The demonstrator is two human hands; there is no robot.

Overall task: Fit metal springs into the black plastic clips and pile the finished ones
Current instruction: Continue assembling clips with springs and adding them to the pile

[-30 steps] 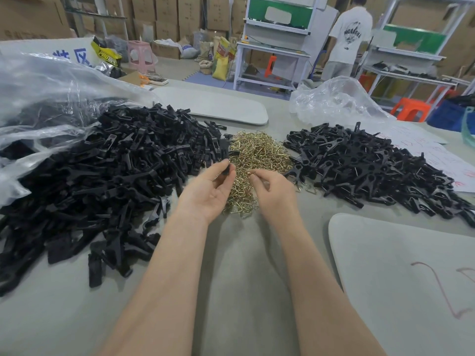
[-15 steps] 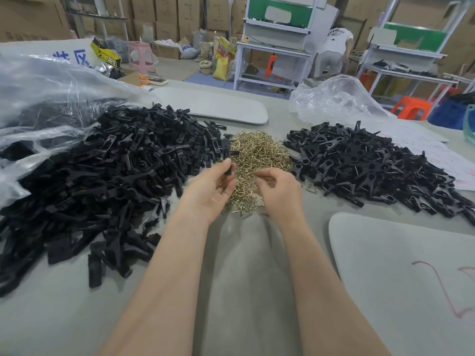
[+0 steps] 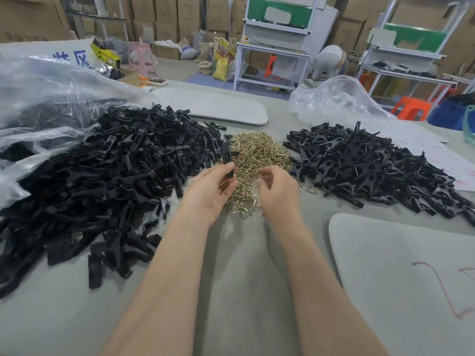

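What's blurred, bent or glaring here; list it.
Head view: the wide-angle lens bends the far racks; glare streaks the plastic bag; the right hand is slightly blurred, the springs are sharp; light is soft, shadows faint.

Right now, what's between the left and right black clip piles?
In the head view, the heap of gold-coloured metal springs lies between the left clip pile and the right clip pile. The left hand holds a clip over it.

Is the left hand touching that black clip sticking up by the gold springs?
Touching. The head view shows the left hand pinching the lower end of the black clip between thumb and fingers, with no gap.
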